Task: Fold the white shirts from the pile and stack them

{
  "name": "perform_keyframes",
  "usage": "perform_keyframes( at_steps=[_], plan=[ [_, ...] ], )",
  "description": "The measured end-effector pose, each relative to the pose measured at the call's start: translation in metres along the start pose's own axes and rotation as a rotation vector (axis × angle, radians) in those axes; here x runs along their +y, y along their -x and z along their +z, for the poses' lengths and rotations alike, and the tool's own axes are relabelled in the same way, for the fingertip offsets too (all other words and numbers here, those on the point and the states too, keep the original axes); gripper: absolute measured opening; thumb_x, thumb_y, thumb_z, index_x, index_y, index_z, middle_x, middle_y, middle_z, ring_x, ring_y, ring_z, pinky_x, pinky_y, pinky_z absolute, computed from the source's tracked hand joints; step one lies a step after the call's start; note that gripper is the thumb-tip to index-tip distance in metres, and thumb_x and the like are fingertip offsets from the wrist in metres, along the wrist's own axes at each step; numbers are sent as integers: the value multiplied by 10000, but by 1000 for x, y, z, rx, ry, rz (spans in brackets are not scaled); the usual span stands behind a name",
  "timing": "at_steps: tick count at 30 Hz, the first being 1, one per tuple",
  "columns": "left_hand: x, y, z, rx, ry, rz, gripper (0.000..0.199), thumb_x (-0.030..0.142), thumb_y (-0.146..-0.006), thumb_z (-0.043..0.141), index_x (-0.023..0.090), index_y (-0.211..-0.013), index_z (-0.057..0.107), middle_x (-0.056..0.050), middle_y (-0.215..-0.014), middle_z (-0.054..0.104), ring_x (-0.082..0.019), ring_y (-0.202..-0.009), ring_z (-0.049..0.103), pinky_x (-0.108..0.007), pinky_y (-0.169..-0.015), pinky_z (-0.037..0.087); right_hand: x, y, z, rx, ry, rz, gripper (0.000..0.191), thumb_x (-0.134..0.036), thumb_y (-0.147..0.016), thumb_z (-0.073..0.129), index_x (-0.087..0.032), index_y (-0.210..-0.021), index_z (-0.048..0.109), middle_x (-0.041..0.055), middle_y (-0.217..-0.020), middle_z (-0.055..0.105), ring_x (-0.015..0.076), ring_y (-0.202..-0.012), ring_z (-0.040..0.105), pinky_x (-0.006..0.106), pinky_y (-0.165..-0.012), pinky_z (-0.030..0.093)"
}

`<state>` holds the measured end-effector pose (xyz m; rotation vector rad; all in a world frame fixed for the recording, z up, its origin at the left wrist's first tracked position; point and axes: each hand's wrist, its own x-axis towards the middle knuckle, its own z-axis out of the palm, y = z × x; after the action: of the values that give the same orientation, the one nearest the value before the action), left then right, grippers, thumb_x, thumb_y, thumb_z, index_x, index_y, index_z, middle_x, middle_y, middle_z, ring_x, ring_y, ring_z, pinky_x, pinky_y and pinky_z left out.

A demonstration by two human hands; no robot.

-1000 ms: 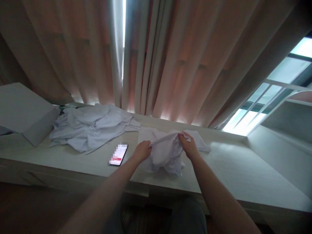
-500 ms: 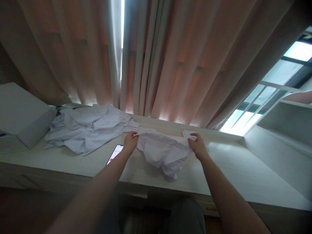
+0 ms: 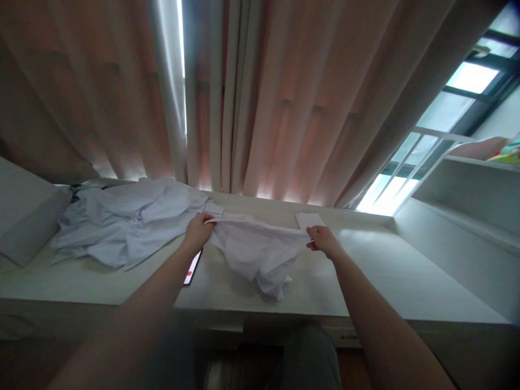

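A crumpled white cloth [image 3: 255,246] is stretched between my two hands over the pale desk. My left hand [image 3: 198,232] pinches its upper left corner, and my right hand [image 3: 322,240] grips the upper right end. The top edge runs nearly straight from hand to hand, while the lower part hangs in folds onto the desk. A small white folded piece [image 3: 309,220] lies just behind my right hand. Under my left wrist a phone [image 3: 192,270] with a lit screen is partly covered.
A heap of white cloth [image 3: 130,222] lies on the desk [image 3: 406,281] at the left, beside a white box-like object [image 3: 28,216]. Curtains [image 3: 300,108] hang behind the desk. A white shelf unit [image 3: 467,189] stands at the right.
The camera view has shifted, so the scene sits further left. The cloth's top edge looks straighter between my hands, and the small folded piece behind my right hand shows more.
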<state>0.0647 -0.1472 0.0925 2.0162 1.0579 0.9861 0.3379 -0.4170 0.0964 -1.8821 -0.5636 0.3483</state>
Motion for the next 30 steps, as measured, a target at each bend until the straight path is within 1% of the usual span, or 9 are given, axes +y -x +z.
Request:
perform_keyframes(
  at_steps=[5,9,11,13,16,20,22,27,30],
  plan=[
    [31,-22,-18,27,0,130,213,310,-663,522,190,-794,639,-8,-746,635,-148,-700,542,-228,-613,375,-37,-17,-17,53,-49,-98,203,-370,-730,582,-170,-724,546,-4,-445,524,126,-386,518,237,-379,436],
    [61,-34,-27,148,158,217,295,364,-685,502,170,-858,640,-2,-729,620,-127,-660,517,-218,-582,371,-81,-33,-35,114,-396,-307,171,-332,-719,569,-214,-834,523,-36,-582,543,101,-506,547,253,-508,486],
    [69,-35,-27,128,226,212,321,390,-684,499,156,-854,638,3,-685,603,-116,-611,494,-213,-547,360,-90,-36,-37,82,-523,-324,206,-293,-684,579,-227,-863,502,-37,-643,552,104,-566,560,248,-534,480],
    [69,-33,-24,50,262,163,316,391,-669,507,150,-823,639,5,-649,594,-110,-577,482,-211,-522,351,-85,-36,-32,85,-504,-270,211,-258,-645,584,-214,-832,499,-32,-624,541,113,-562,551,233,-503,454],
    [61,-28,-18,-59,256,35,270,368,-626,540,152,-762,631,9,-607,579,-109,-547,484,-205,-492,342,-62,-32,-19,179,-321,-142,175,-244,-614,576,-191,-765,505,-14,-562,522,128,-513,524,227,-443,406],
    [50,-23,-14,-150,251,-106,267,340,-591,574,164,-791,595,32,-560,529,-92,-476,457,-190,-434,315,-37,-28,-6,267,-219,-82,269,-264,-590,605,-191,-832,513,-10,-557,534,138,-491,508,230,-416,378],
    [47,-23,-13,-174,269,-129,282,340,-597,569,173,-823,584,36,-571,526,-90,-468,456,-188,-423,314,-33,-25,-4,209,-203,-89,303,-321,-594,617,-193,-853,525,-13,-558,547,139,-482,507,229,-408,369],
    [41,-24,-16,-218,297,-127,265,353,-605,557,181,-802,598,32,-581,540,-96,-492,481,-187,-427,338,-33,-16,-6,-117,-257,-134,372,-383,-599,608,-187,-914,578,-18,-609,588,121,-476,502,222,-420,356],
    [35,-25,-17,-218,291,-150,283,366,-593,567,187,-808,611,31,-595,559,-98,-497,493,-188,-426,348,-30,-13,-6,-112,-304,-120,307,-328,-568,619,-174,-833,615,-17,-611,585,115,-496,507,224,-445,361]
  ],
)
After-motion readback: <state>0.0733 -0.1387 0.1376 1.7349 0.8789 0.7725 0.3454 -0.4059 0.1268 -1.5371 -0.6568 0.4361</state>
